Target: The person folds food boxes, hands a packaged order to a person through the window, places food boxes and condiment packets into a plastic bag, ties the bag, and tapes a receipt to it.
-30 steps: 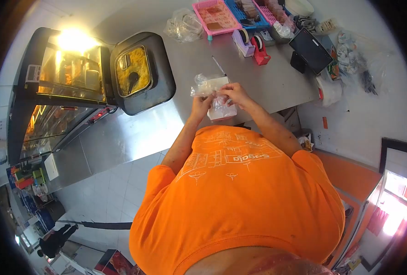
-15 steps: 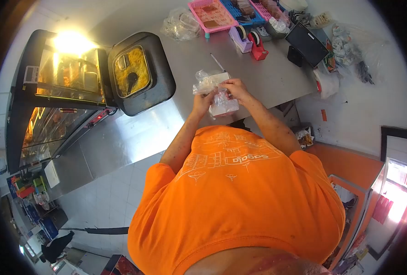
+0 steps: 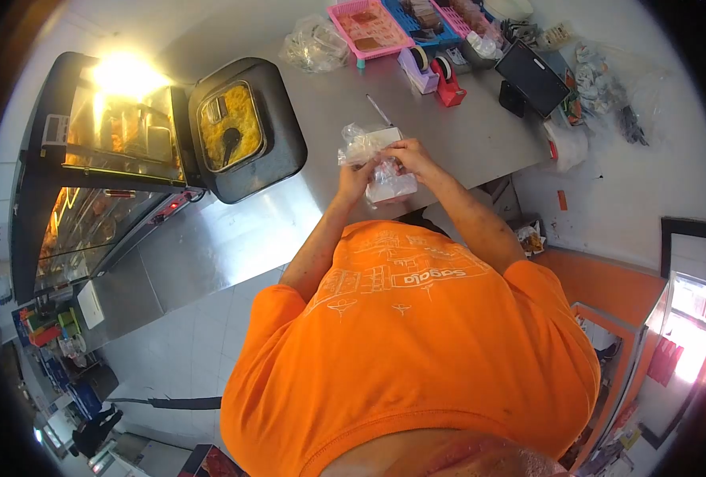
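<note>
Both hands meet over a white box or pad (image 3: 391, 189) at the front edge of the steel counter. My left hand (image 3: 356, 176) has its fingers closed on a clear plastic bag (image 3: 356, 146), which bunches out above and to the left of it. My right hand (image 3: 409, 155) pinches the same crumpled plastic from the other side, its fingertips close to those of the left. More clear plastic lies over the white item below the fingers. A pen (image 3: 379, 110) rests on the counter just beyond.
Left stands a black-rimmed container of yellow food (image 3: 232, 127) beside a lit glass cabinet (image 3: 118, 127). Behind are a pink basket (image 3: 370, 29), a purple tape dispenser (image 3: 418, 70), a red one (image 3: 448, 83) and a black screen (image 3: 533, 78). A distant person (image 3: 95, 432) is at lower left.
The camera view has shifted slightly, moving the counter items in the frame. Both hands remain together on the plastic, with only small finger movements.
</note>
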Available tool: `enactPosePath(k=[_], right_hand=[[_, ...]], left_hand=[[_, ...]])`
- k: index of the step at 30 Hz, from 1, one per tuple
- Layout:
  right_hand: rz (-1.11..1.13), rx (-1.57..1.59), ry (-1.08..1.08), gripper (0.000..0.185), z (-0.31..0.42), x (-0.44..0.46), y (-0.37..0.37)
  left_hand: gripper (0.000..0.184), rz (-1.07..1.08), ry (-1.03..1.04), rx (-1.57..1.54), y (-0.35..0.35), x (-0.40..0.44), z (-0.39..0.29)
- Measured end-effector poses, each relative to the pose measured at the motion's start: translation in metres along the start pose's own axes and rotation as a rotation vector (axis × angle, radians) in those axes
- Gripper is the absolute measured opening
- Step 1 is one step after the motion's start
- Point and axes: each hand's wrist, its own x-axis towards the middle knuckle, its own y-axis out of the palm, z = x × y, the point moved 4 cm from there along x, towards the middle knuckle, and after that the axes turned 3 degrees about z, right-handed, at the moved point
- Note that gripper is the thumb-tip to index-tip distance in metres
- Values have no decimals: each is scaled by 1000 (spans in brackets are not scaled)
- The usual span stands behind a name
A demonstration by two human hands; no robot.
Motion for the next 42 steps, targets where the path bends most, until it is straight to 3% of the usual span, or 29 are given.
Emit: enactPosePath(k=[7,10,13,19,24,28,34,42], right_hand=[[63,-166,-136,24,-5,-2,-1],[20,-47,-185,23,1,-16,3],[-51,86,-72,24,-2,-8,-3],[-70,39,-62,22,-2,-3,-1],[5,-120,-130,21,-8,1,-1],[40,-195,-180,23,-6,-6,1],[-43,73,-75,23,-2,-7,0],[-4,63,-60,24,-4,-2,2]], left_hand=[[24,-24,-69,-102,0,3,10],[25,-33,-69,-160,7,-2,2],[24,-45,-93,-125,9,-4,-4],[24,-30,-74,-141,6,-3,1],[28,-22,-118,-24,0,0,12],[31,-74,-73,-172,7,-7,6],[31,-70,-121,-127,9,-8,2],[32,-47,-139,-116,7,-6,7]])
